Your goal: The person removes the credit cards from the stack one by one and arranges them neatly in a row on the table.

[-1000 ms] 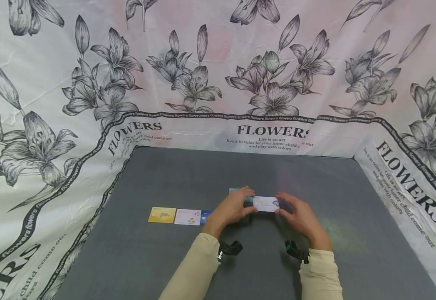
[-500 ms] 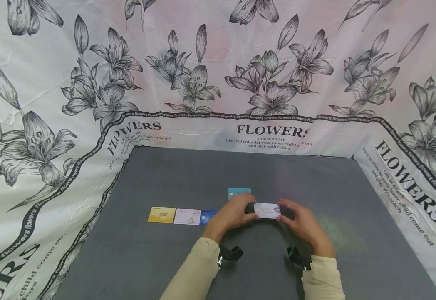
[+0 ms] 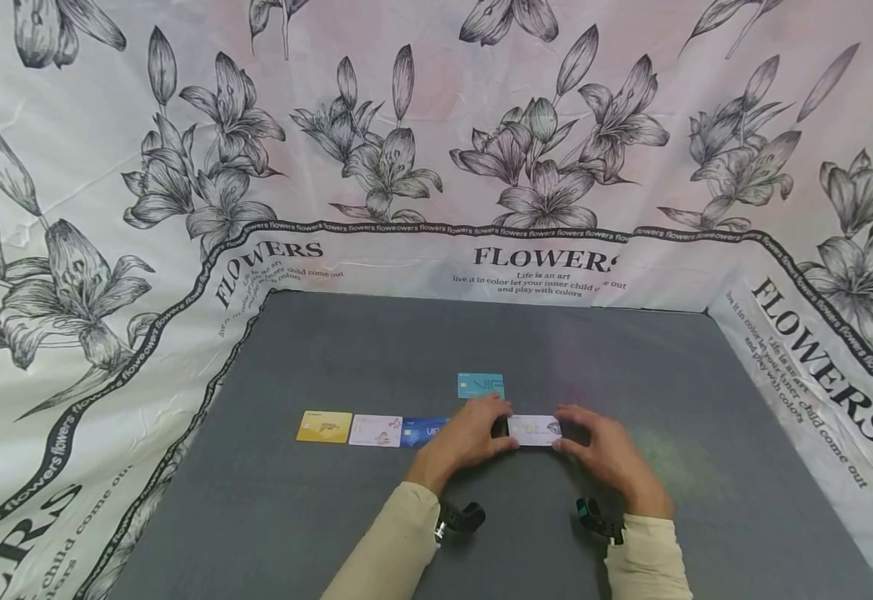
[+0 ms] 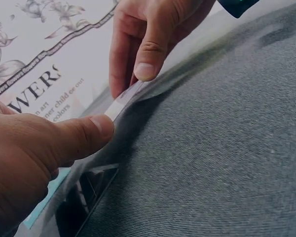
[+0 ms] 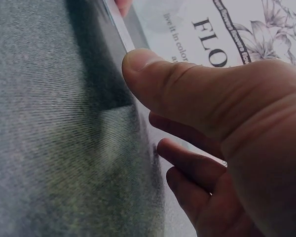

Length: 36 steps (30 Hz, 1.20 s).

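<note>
A whitish card (image 3: 534, 430) is held flat between both hands, its printed face up, slightly above the table. My left hand (image 3: 474, 433) grips its left edge, thumb at the near side. At the right edge my right hand (image 3: 605, 450) pinches it between thumb and fingers. Edge-on, the card (image 4: 126, 100) spans the hands in the left wrist view. A teal card (image 3: 480, 384) lies just behind my left hand. Left of that hand, a blue card (image 3: 423, 431) is partly covered by it. Below the left thumb, a dark card-like shape (image 4: 93, 187) with pale lines shows.
A pink-white card (image 3: 375, 431) and a yellow card (image 3: 324, 426) continue the row leftward from the blue one. They lie on the dark grey table (image 3: 271, 517). Flower-printed cloth (image 3: 399, 258) rises behind the table and along both sides.
Both hands have brought the whitish card towards the near side of the table, roughly level with the row of cards. The teal card, earlier mostly covered by the left hand, now shows more fully.
</note>
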Tool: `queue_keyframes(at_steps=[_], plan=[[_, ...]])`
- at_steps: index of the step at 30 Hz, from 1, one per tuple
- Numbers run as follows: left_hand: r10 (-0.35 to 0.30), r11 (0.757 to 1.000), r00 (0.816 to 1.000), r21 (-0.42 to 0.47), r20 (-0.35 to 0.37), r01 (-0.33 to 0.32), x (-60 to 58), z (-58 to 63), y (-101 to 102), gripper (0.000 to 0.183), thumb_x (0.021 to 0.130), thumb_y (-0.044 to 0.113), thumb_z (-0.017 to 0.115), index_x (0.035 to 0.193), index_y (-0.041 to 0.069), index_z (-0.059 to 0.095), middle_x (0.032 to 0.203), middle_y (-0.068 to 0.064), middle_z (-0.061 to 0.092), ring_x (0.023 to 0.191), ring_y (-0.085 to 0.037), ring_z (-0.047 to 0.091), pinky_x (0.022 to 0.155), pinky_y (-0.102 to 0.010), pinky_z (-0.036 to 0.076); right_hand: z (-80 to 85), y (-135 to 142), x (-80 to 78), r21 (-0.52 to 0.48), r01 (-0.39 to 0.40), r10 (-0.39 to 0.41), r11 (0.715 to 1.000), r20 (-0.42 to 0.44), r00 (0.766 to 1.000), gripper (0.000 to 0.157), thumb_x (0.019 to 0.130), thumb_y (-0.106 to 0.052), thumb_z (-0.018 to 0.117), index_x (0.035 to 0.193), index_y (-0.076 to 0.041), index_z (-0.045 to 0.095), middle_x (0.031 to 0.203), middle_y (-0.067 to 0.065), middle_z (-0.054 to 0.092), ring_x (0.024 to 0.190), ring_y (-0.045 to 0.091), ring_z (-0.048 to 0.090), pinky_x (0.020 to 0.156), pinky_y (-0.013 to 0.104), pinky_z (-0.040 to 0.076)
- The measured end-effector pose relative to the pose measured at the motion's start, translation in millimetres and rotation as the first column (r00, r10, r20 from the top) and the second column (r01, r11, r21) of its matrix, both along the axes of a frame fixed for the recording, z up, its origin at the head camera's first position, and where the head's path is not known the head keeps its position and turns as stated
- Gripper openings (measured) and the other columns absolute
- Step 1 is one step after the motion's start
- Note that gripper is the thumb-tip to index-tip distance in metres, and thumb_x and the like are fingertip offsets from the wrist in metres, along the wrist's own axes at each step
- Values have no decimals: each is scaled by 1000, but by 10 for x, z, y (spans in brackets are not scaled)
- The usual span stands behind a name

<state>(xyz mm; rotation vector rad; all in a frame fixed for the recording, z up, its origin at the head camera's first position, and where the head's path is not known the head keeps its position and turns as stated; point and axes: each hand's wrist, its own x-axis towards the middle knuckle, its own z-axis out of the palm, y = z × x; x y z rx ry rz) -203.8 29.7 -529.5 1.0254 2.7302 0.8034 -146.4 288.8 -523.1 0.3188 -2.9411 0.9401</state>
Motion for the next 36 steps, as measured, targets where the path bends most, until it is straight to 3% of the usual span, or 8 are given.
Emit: queue_keyframes(at_steps=[17,27,36], plan=[[9,998,998,-63,-55,-13,26,-63,17,50,98,37,85,138,9,75,150,-5,70,152,-23,56,125,-38,47,-29,-66,47,16,-1,1,1000,-19,1000,46,94,-12,86,136,1,73,150,27,65,144,55,56,116,73,45],[14,999,997,-31,-70,-16,61,-97,8,48,96,35,87,135,9,76,152,-5,69,155,-24,53,127,-37,45,-67,-77,46,49,6,-8,999,27,1000,49,94,-13,86,139,0,72,154,26,62,146,54,54,117,73,45],[13,1000,998,-19,-68,-14,58,-92,2,47,96,33,87,135,8,77,152,-6,69,154,-25,54,126,-38,47,-82,-120,44,89,14,-15,996,17,1000,48,93,-14,88,137,0,73,154,26,61,143,53,57,115,72,48]])
